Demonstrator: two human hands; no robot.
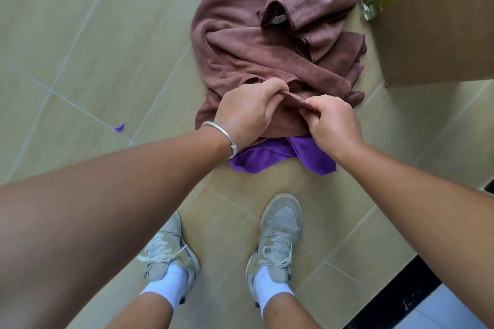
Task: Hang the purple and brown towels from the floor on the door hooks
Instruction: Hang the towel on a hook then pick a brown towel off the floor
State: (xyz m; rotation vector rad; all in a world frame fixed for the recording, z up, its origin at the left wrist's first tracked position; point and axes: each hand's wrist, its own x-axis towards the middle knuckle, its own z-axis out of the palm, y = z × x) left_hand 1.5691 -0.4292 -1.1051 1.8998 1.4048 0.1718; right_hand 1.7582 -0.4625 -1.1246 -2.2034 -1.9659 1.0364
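Over the beige tiled floor (80, 35), the left hand (246, 112) and the right hand (331, 125) each pinched the near hem of the crumpled brown terry towel (240, 56). Pickup looked under way; lifting clear came next. Beneath it lay the smooth purple cloth towel (267, 157), beside a brown cardboard box (441, 35).

No text, number or brand can be read anywhere. The brown towel (267, 43) bears a small pale tag (278, 19), but its face shows no legible print.
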